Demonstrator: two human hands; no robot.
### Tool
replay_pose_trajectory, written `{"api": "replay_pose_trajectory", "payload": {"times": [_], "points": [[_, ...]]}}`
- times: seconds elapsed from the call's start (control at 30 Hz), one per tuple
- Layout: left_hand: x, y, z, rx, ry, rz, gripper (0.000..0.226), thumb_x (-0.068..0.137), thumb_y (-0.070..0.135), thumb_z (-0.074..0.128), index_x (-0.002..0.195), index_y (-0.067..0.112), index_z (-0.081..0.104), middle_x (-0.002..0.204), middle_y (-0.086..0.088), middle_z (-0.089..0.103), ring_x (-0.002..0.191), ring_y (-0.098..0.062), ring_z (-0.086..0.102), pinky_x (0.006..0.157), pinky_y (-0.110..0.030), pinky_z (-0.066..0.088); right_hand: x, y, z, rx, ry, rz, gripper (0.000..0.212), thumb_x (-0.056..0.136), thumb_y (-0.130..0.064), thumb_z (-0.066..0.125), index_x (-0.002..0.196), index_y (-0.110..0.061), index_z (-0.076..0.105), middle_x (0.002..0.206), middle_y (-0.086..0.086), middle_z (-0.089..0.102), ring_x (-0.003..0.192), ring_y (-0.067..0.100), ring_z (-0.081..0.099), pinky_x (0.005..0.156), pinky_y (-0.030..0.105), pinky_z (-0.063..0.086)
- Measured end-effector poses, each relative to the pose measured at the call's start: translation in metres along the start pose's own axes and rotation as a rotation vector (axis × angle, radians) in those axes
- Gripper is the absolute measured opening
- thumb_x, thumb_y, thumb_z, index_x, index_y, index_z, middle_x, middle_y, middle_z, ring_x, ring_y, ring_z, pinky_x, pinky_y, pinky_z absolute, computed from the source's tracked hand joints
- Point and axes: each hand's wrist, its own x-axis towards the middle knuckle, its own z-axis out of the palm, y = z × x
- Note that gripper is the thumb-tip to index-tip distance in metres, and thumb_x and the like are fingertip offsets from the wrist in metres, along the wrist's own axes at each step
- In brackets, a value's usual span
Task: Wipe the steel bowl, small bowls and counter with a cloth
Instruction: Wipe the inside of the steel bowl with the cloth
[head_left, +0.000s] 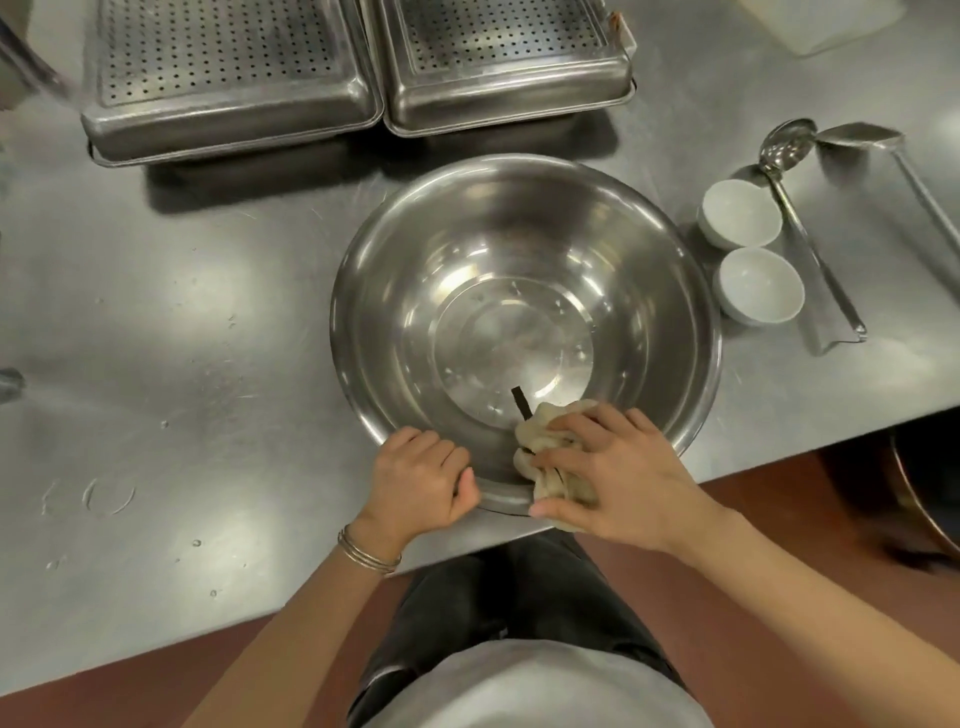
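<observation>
A large steel bowl (524, 291) sits on the steel counter (182, 364) near its front edge, with water drops inside. My right hand (618, 473) presses a bunched beige cloth (540, 441) with a dark strap against the bowl's near inner wall and rim. My left hand (421, 478) grips the bowl's near rim from outside, thumb on the edge. Two small white bowls (740, 213) (761, 286) stand upright just right of the big bowl.
Two perforated steel trays (228, 78) (504, 62) lie at the back. A slotted spoon (784, 150) and a ladle (857, 137) lie right of the small bowls. Water spots mark the counter at left. A dark pot (924, 493) stands below the counter at right.
</observation>
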Motion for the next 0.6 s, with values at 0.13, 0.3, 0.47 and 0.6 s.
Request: {"api": "replay_pose_trajectory", "payload": {"times": [0.13, 0.3, 0.47, 0.6], "points": [[0.001, -0.015, -0.003, -0.036, -0.041, 0.060, 0.034, 0.078, 0.018, 0.038, 0.048, 0.014, 0.054, 0.044, 0.001, 0.046, 0.040, -0.017, 0.043, 0.053, -0.026, 0.028, -0.018, 0.032, 0.004, -0.020, 0.123, -0.082, 0.035, 0.075, -0.056, 0.056, 0.089, -0.028, 0.072, 0.097, -0.004, 0.068, 0.086, 0.022, 0.062, 0.065, 0.033, 0.046], [0.009, -0.056, -0.009, -0.093, -0.103, 0.163, 0.031, 0.079, 0.017, 0.039, 0.054, 0.015, 0.058, 0.050, 0.002, 0.051, 0.045, -0.019, 0.046, 0.057, -0.026, 0.030, -0.018, 0.100, -0.006, -0.113, 0.298, -0.014, 0.028, 0.076, -0.044, 0.058, 0.085, -0.023, 0.073, 0.095, -0.001, 0.069, 0.083, 0.027, 0.062, 0.067, 0.035, 0.042], [0.013, -0.054, -0.020, -0.055, -0.224, 0.077, 0.034, 0.088, 0.023, 0.042, 0.068, 0.014, 0.068, 0.066, 0.002, 0.065, 0.064, -0.019, 0.061, 0.075, -0.029, 0.039, -0.011, 0.095, 0.004, -0.029, 0.378, 0.001, 0.032, 0.081, -0.048, 0.056, 0.091, -0.023, 0.073, 0.104, 0.001, 0.067, 0.100, 0.028, 0.056, 0.077, 0.039, 0.041], [0.002, 0.022, -0.007, -0.145, -0.302, 0.103, 0.039, 0.088, 0.048, 0.046, 0.091, 0.018, 0.071, 0.081, 0.006, 0.069, 0.075, -0.013, 0.064, 0.070, -0.028, 0.045, -0.009, 0.086, 0.004, 0.074, 0.261, -0.077, 0.052, 0.082, -0.067, 0.045, 0.110, -0.029, 0.066, 0.114, -0.003, 0.063, 0.115, 0.028, 0.050, 0.084, 0.041, 0.044]]}}
